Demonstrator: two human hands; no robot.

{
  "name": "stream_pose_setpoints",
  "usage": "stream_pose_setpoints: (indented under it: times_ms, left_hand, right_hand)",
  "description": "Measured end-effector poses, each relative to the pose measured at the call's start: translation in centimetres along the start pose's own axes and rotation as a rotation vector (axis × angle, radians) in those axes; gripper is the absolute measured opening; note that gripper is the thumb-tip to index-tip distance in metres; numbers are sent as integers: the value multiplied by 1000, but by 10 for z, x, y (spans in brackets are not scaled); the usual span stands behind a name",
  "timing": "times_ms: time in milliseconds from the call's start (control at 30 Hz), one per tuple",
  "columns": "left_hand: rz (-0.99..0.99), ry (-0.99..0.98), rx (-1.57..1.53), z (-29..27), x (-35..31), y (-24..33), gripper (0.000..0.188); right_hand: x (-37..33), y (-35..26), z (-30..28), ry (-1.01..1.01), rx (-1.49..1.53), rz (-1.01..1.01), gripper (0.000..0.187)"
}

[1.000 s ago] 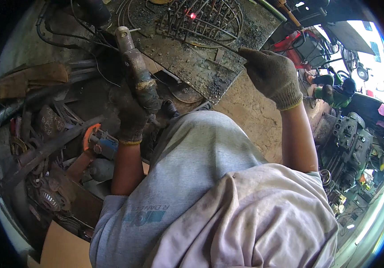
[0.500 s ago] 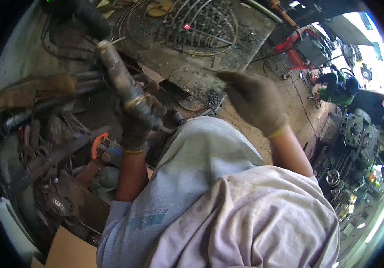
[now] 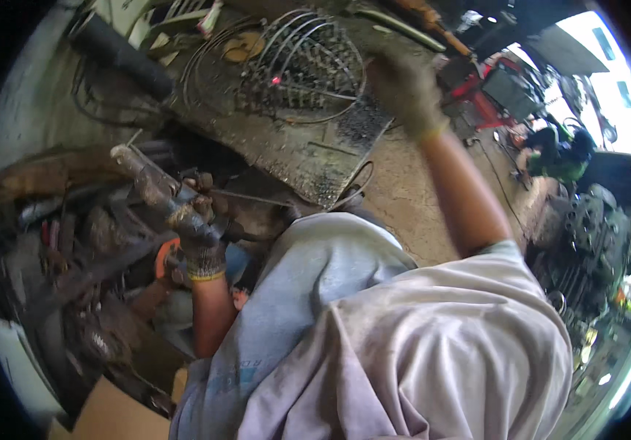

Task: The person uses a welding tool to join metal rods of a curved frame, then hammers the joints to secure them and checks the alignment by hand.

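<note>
The gloved left hand is closed around the lower end of a tubular metal tool, left of the metal table, probably to steady its weight. The gloved right hand is blurred at the table's right edge; whether it grips anything, I cannot tell. The tool's long axis slants, its free end pointing forward-left, away from the table.

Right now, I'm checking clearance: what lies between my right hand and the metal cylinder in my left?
In the head view, a shadowed gap beside the metal cylinder, then the grit-strewn tabletop, toward the right hand.
</note>
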State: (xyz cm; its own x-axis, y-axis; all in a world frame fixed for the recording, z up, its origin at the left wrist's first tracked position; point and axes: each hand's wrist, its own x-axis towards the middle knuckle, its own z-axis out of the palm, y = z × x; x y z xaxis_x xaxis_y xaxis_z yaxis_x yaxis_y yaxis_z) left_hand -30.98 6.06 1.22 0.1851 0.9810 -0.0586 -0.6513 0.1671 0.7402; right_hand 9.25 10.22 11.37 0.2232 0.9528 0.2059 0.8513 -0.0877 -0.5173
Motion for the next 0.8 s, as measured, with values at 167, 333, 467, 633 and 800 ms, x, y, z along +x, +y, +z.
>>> stream_pose_setpoints:
  times_ms: [167,333,467,633,800]
  left_hand:
    - [-70,-113,-74,-2,-8,15,35]
    - [-311,-32,-286,-106,-38,29,31]
    - [-183,6,-165,-41,-19,29,30]
    - [-265,-26,-141,-60,20,36,33]
    - [-179,-217,481,-73,58,35,41]
  right_hand:
    - [118,105,5,-49,-579,-139,61]
    - [135,52,2,-317,-690,115,53]
    - [162,97,19,-259,-885,103,37]
    - [134,150,13,-51,-729,49,33]
    - [-62,16,10,64,296,676,40]
